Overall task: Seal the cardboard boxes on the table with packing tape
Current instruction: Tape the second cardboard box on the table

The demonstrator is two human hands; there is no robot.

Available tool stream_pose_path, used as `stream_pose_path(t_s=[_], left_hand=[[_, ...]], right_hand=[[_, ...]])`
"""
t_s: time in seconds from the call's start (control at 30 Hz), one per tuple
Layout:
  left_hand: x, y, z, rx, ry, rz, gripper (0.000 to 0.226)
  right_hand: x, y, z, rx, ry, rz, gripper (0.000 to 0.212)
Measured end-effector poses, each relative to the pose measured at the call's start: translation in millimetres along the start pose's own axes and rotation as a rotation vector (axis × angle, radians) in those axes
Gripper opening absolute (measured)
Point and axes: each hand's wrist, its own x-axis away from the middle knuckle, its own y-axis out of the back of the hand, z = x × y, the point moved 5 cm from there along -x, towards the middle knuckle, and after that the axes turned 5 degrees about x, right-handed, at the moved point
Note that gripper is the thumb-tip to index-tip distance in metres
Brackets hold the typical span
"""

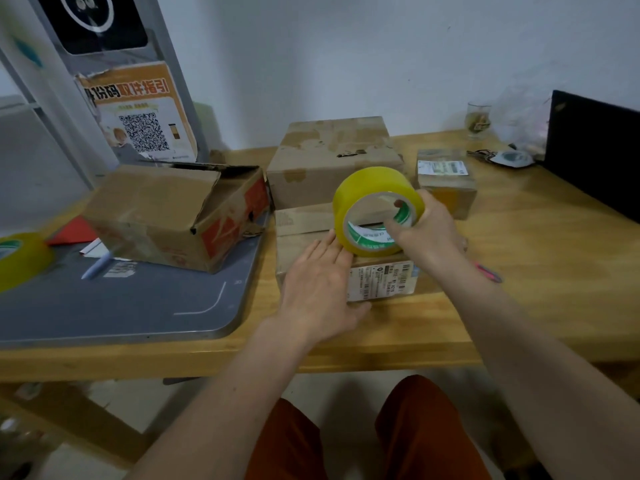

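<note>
Yellow tape roll [377,209] gripped through core by right hand [429,226]; left hand [320,289] flat on cardboard box [304,233].

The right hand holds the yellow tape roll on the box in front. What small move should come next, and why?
Probably pull the yellow roll of packing tape further along the top of the near brown cardboard box with the white label, towards the right. The right hand grips the roll standing on that box, and the left hand presses flat on the top beside it, so a strip looks started.

Yellow tape roll [372,202] with green-and-white core, brown boxes [332,157], honey-coloured table [519,271]
</note>
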Motion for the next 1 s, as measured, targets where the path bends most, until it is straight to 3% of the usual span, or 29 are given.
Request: stream_pose_path(t_s=[0.27,0.5,0.6,0.8,1.0], left_hand=[[1.4,2.5,0.7,0.004,0.024,0.035,0.091],[-2.8,4.6,3.5,0.085,0.097,0.109,0.091],[-12.9,9.2,-5.1,0.116,0.169,0.104,0.087],[-36.5,-5.5,-37.6,0.126,0.143,0.14,0.106],[-33.8,-11.4,-38.2,0.027,0.104,0.145,0.106]], right_hand=[[-7.6,16.2,5.1,0.137,0.025,0.042,0.009],[-17.7,50.6,-27.1,0.186,-0.032,-0.073,0.005],[-11.2,47.4,-30.2,0.105,-0.061,-0.11,0.015],[-9.9,40.3,-33.0,0.011,-0.094,-0.019,0.024],[-16.6,40.0,-32.1,0.02,-0.047,0.061,0.008]])
